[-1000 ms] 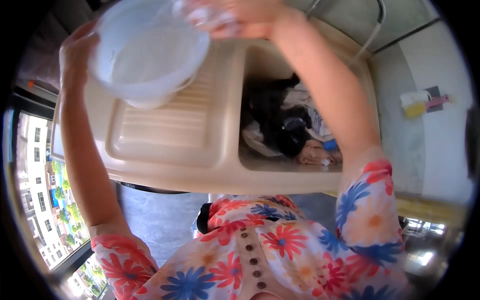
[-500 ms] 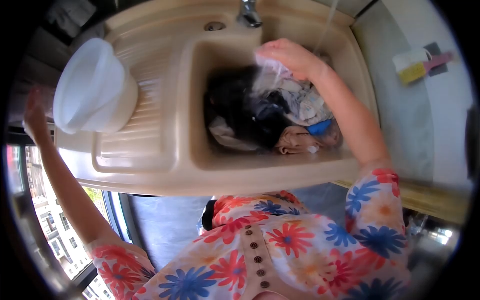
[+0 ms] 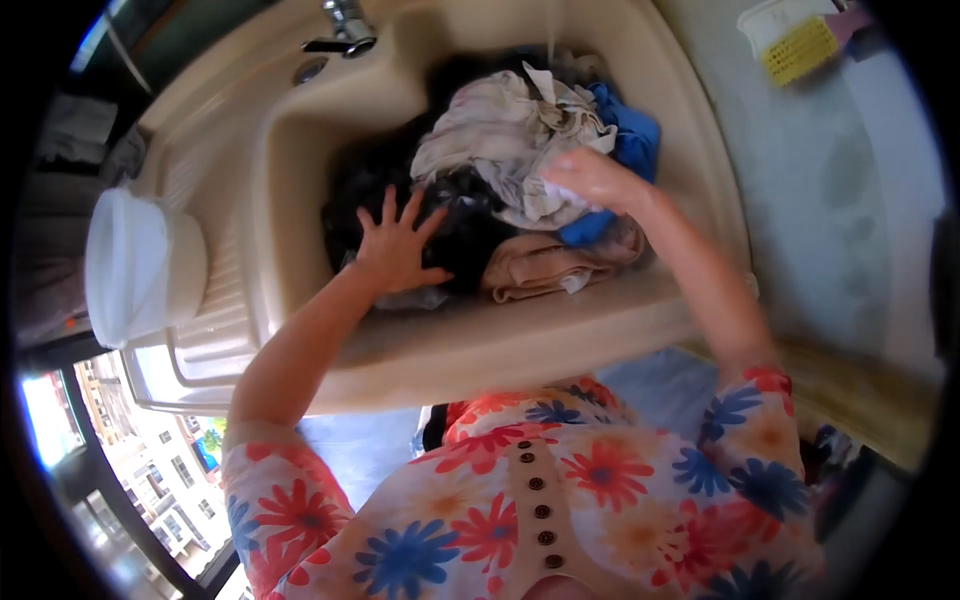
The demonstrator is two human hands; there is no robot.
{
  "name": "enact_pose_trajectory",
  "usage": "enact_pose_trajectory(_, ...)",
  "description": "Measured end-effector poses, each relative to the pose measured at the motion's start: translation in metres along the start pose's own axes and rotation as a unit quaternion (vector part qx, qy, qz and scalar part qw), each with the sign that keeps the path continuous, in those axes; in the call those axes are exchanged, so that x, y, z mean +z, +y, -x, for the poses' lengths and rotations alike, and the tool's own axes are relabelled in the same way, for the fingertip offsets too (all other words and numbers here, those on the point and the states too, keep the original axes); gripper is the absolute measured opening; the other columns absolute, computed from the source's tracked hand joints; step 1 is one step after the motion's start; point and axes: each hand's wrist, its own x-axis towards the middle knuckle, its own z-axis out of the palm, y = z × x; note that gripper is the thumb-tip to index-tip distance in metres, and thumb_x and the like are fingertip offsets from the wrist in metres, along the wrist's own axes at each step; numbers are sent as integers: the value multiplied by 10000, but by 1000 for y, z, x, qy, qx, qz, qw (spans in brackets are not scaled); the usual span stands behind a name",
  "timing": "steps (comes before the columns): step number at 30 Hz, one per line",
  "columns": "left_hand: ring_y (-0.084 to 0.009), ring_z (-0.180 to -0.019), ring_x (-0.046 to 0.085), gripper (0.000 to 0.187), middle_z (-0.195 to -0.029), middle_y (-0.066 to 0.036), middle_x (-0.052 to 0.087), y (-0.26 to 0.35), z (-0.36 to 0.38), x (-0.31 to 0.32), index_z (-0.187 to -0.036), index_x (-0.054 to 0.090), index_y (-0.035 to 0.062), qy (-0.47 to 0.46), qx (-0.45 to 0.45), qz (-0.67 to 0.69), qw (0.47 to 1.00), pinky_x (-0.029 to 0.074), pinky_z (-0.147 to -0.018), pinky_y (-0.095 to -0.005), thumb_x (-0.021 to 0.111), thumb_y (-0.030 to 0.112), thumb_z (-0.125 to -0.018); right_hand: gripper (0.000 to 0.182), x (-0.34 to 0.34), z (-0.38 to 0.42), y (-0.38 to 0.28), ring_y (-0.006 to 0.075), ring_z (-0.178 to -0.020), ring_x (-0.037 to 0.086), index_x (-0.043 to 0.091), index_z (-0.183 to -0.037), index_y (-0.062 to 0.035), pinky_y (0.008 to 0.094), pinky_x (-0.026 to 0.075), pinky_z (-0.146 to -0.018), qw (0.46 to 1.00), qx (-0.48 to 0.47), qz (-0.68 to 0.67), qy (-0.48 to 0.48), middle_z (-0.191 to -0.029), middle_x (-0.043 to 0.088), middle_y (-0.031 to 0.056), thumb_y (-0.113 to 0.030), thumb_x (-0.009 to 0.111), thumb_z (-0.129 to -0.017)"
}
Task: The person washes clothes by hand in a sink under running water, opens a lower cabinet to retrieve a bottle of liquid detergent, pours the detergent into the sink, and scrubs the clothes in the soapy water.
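Observation:
Wet clothes are piled in the beige sink basin (image 3: 285, 200). My left hand (image 3: 400, 245) is open over the black garment (image 3: 462, 215), its fingers spread wide. On the right of the pile, my right hand (image 3: 600, 182) is closed on a small pale cloth (image 3: 563, 192), most of which the fingers hide. It lies against an off-white patterned garment (image 3: 480, 125) bunched on top. Blue fabric (image 3: 636, 135) shows just beyond the right hand, and a tan garment (image 3: 540, 265) lies along the near side of the basin.
A thin stream of water (image 3: 551, 35) falls at the basin's far side. The tap (image 3: 350, 28) stands at the back left. On the ribbed drainboard (image 3: 235, 270) is a white bucket (image 3: 150, 265). A yellow-bristled brush (image 3: 800, 50) lies on the right ledge.
My left hand has come from beside the bucket to over the black garment. My right hand has moved nearer with the pale cloth. The off-white garment is spread higher, and the view has shifted.

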Motion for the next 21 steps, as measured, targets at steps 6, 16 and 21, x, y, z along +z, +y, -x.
enact_pose_trajectory(6,-330,-1158,425,689,-1247,-181,446,-49,-103,94,-1229,427,47,-57,-95,79,991,385,-933,-424,667,311,-640,355,-1,4,51,250,-584,553,599,-758,46,373,433,-595,995,4,57,77,-629,572,189,-302,554,-811)
enact_pose_trajectory(16,-315,-1117,468,471,-1203,-157,476,-2,-87,-20,-1110,523,99,-159,-54,49,985,427,-882,-401,678,171,-671,335,-20,4,59,95,-558,470,587,-749,38,263,384,-502,988,-42,-52,142,-618,542,34,-278,533,-849)
enact_pose_trajectory(21,-410,-1227,284,538,-1367,-135,284,74,-109,-13,-1255,420,285,143,125,51,980,359,-893,-527,598,401,-761,342,-21,8,51,94,-540,453,597,-736,24,266,370,-494,982,-42,-111,148,-609,530,28,-290,530,-854)
